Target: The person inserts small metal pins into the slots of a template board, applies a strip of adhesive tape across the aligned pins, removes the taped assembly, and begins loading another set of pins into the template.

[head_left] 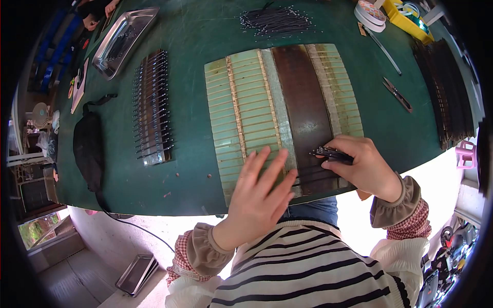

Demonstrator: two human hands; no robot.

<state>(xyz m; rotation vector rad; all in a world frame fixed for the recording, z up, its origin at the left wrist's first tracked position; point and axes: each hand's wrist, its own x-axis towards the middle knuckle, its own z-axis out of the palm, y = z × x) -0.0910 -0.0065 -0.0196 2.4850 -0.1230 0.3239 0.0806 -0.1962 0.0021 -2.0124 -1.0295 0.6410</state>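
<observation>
A pale green grooved board with a dark brown strip down its middle lies in front of me. My right hand is closed round a bunch of short black rods with pale tips, above the strip's near end. My left hand has its fingers spread over the board's near left part. Whether its fingertips press on the board I cannot tell. Between the hands, a few thin dark rods seem to lie across the strip's near end.
On the green table are a loaded strip of rods, a rod pile, a metal tray, a black pouch, tweezers, a yellow bin and a dark stack. Another person's hand shows far left.
</observation>
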